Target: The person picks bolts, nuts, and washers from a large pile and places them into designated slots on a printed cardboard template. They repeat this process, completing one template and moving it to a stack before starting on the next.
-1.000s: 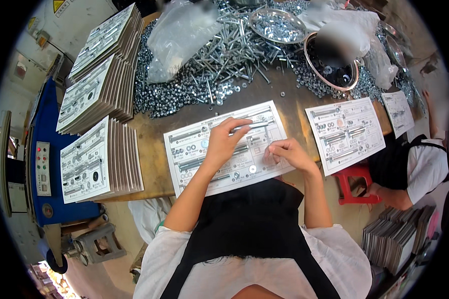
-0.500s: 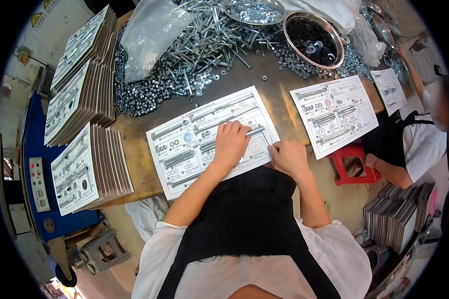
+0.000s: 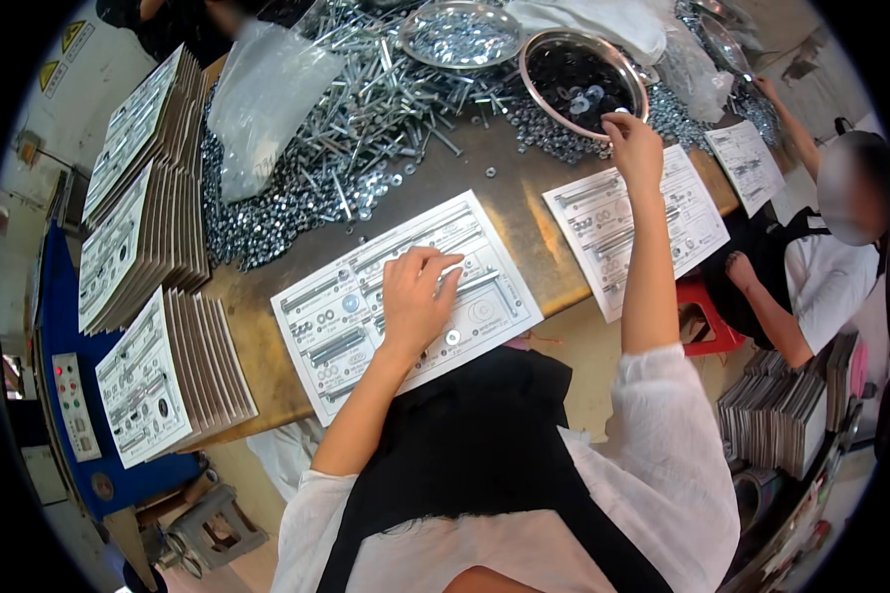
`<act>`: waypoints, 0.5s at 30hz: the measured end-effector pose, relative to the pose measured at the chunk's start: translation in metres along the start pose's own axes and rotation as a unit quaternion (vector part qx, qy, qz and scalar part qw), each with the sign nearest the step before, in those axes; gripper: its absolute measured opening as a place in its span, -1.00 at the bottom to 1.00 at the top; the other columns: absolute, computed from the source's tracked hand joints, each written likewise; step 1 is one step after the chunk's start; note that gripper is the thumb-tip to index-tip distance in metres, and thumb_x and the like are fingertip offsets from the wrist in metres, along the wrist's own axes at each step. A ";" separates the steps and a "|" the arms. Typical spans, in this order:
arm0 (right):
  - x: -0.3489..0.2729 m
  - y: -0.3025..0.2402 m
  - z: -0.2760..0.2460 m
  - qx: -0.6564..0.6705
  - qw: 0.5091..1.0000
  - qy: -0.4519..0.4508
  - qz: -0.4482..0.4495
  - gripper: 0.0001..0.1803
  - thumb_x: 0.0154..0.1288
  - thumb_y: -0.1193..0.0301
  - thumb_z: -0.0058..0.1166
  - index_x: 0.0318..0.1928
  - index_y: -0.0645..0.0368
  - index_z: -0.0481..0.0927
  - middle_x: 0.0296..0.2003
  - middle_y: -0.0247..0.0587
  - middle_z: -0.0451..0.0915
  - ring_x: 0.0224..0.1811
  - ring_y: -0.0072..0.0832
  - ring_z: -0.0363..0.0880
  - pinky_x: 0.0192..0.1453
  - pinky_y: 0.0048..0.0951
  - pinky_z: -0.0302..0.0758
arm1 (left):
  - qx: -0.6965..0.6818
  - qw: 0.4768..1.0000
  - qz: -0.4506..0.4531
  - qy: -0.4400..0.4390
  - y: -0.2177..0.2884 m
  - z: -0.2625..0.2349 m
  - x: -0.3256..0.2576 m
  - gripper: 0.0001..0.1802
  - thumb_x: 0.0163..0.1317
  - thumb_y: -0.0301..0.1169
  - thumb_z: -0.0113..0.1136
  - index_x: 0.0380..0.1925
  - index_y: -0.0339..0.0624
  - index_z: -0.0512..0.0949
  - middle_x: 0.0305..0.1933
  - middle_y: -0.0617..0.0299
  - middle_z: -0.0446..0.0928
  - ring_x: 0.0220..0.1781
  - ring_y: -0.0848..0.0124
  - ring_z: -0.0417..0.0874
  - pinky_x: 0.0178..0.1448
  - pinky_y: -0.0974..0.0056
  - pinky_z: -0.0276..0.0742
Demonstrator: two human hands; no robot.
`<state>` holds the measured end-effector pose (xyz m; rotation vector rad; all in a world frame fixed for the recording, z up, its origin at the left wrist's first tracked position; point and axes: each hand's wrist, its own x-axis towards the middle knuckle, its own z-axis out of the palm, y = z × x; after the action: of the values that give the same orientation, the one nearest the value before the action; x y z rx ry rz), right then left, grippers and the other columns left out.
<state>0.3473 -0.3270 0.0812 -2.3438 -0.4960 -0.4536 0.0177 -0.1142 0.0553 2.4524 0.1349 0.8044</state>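
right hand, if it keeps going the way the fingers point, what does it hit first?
Most likely the dark washers inside the round metal bowl: the right hand is at the bowl's near rim, fingertips aimed into it. Depth is unclear, so the rim itself could come first.

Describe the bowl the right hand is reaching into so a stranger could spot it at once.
Start at the heap of silver screws across the far side of the brown table. At its right end sit two round metal dishes. The right hand touches the near rim of the bowl, the only one holding dark washers rather than shiny ones.
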 end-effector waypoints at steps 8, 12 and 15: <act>0.059 0.017 0.033 -0.129 0.978 -0.146 0.071 -0.49 -0.04 0.16 0.51 -0.04 0.00 0.69 -0.18 -0.21 0.74 -0.08 -0.21 0.72 -0.01 -0.19 0.59 | 0.025 0.999 -0.019 0.041 -0.014 -0.035 -0.013 -0.87 0.19 -0.47 0.31 -0.25 -0.06 0.69 -0.26 0.28 0.53 -0.22 0.30 0.52 -0.08 0.21 0.31; 0.069 0.036 0.050 -0.070 0.992 -0.094 0.042 -0.61 0.00 0.31 0.48 -0.10 0.04 0.73 -0.26 -0.22 0.76 -0.20 -0.26 0.74 -0.08 -0.26 0.61 | 0.039 0.997 -0.056 0.030 -0.024 -0.048 -0.027 -0.89 0.20 -0.48 0.29 -0.26 -0.08 0.69 -0.29 0.28 0.53 -0.23 0.30 0.52 -0.08 0.21 0.31; 0.081 0.051 0.048 -0.030 0.995 -0.087 0.031 -0.62 0.04 0.37 0.45 -0.07 0.05 0.74 -0.30 -0.20 0.76 -0.27 -0.30 0.74 -0.12 -0.30 0.61 | 0.028 0.998 -0.056 0.020 -0.028 -0.048 -0.029 -0.90 0.22 -0.49 0.27 -0.27 -0.09 0.69 -0.31 0.27 0.54 -0.23 0.29 0.52 -0.08 0.22 0.31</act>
<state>0.4503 -0.3108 0.0552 -2.4618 -0.4956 -0.2394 -0.0313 -0.0753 0.0577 2.4571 0.3117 0.8117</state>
